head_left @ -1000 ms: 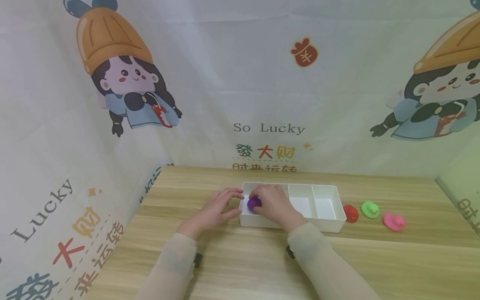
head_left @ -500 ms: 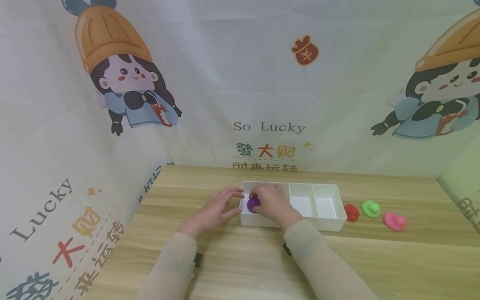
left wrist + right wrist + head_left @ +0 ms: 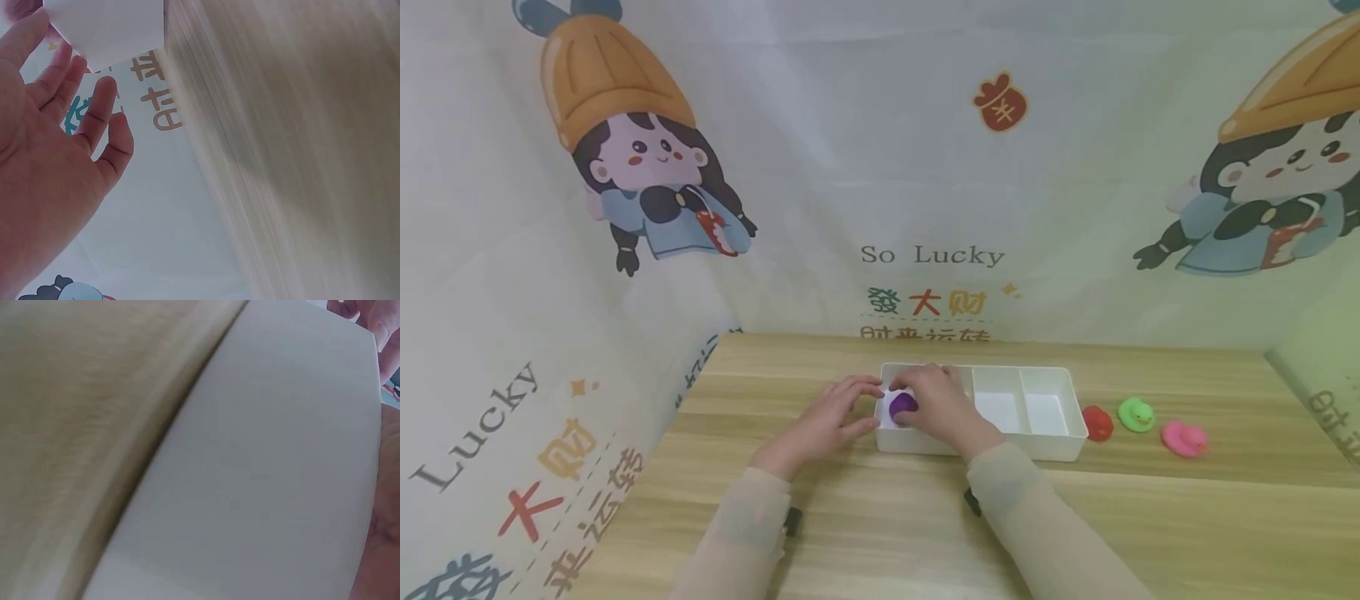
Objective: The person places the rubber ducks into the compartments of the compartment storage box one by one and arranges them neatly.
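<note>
A long white divided box (image 3: 981, 446) lies on the table. My right hand (image 3: 942, 408) reaches over its near wall and pinches a small round purple toy (image 3: 902, 407) in the leftmost compartment. The hand covers part of the toy, so its exact shape is hidden. At the box's left end is my left hand (image 3: 827, 421), its fingers spread and their tips by the end wall. In the left wrist view, the left hand's loosely bent fingers (image 3: 102, 112) are beside a corner of the box (image 3: 115, 28). The box's near wall (image 3: 250, 462) fills much of the right wrist view.
Right of the box are a red toy (image 3: 1099, 423) close to its end, a green rubber duck (image 3: 1137, 414) and a pink rubber duck (image 3: 1184, 438). The wooden table (image 3: 880, 525) meets a printed cloth backdrop (image 3: 820, 208) behind and at the sides.
The head view has shifted slightly. Both hands keep nearly the same place at the box, and the right hand still pinches the purple toy.
</note>
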`<state>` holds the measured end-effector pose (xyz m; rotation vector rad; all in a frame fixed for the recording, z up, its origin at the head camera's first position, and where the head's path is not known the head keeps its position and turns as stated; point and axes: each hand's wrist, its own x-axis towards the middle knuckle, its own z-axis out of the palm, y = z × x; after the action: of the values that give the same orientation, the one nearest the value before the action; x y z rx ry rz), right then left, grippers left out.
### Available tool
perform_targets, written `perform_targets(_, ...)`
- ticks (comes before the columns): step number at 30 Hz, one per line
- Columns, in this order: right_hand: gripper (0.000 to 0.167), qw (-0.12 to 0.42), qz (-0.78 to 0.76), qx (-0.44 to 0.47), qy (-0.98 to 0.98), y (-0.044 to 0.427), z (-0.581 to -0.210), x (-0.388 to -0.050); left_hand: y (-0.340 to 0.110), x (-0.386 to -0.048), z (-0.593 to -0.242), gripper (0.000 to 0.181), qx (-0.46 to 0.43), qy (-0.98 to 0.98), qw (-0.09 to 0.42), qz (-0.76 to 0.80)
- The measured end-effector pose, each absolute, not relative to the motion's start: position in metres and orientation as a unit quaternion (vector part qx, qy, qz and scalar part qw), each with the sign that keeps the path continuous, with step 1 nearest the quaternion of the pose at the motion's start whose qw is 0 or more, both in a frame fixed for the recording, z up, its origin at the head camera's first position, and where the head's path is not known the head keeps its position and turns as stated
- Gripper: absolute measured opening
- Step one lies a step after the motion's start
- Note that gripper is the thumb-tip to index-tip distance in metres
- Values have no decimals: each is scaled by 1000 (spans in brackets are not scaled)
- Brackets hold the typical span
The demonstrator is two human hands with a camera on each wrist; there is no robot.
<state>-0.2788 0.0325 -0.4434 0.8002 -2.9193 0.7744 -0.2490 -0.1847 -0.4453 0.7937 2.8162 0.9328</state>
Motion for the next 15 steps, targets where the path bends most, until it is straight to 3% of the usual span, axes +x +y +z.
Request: perform_targets(15,27,112,280,241,-922,45,-447,-260,-185,-250,-447,44,250,921,34,296)
